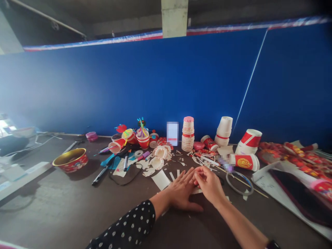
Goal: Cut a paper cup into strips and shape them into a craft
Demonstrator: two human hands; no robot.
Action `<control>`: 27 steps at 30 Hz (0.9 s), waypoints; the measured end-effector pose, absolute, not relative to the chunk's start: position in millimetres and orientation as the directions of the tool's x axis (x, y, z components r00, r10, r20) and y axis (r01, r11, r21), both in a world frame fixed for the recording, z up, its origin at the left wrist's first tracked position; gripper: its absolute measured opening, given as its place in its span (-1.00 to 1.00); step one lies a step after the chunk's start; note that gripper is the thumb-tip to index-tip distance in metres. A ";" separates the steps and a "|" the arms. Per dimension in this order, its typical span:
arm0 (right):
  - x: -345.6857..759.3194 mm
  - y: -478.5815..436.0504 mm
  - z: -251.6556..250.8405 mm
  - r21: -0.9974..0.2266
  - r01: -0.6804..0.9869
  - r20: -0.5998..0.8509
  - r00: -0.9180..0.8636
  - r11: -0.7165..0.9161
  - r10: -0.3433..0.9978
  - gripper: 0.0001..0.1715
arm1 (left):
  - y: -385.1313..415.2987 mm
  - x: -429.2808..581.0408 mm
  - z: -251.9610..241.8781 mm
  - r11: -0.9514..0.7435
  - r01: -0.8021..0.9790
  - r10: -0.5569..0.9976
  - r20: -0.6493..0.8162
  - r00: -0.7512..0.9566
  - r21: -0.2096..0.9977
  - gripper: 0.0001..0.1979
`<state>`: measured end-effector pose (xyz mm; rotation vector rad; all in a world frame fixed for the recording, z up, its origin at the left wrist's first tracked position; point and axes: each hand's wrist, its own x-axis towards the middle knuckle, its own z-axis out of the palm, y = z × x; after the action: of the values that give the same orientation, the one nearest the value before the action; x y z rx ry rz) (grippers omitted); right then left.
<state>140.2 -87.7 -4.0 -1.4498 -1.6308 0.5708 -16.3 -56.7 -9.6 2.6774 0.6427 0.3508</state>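
My left hand (180, 192) lies flat on the dark table, palm down, fingers stretched forward and thumb out to the side. My right hand (209, 185) is closed in a pinch against the left fingers; whatever it grips there is too hidden to make out. A bit of white paper shows under and between the hands. Just left of the left fingertips lie a white paper sheet (160, 180) and a narrow paper strip (172, 176). Beyond the fingers, cut paper scraps (181, 160) are scattered.
A red bowl with a gold inside (74, 165) stands left. Decorated paper cups (143, 141), a marker (126, 162) and a cup stack (187, 141) line the back. At right are a clear ring (240, 192), a lying red cup (245, 162) and a white tray (282, 197).
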 end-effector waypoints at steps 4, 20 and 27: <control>135.0 -88.0 -4.2 -0.750 0.630 0.264 0.006 0.202 0.964 -0.82 | -45.7 -25.3 -13.7 -0.690 0.302 0.546 0.199 0.814 0.658 -0.18; 138.4 -95.2 7.7 -0.473 0.790 0.169 -0.354 0.390 0.920 -0.81 | -46.9 -44.5 6.5 -0.862 0.364 0.452 0.209 0.867 0.353 -0.61; 143.5 -93.4 6.2 -0.387 0.839 0.154 -0.350 0.382 0.924 -0.81 | -47.6 -57.1 16.3 -0.873 0.431 0.419 -0.101 0.902 0.229 -0.43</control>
<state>143.5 -93.4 6.2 -1.5369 -2.3017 0.3421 -57.1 -47.6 16.3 2.8204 0.6410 -0.0696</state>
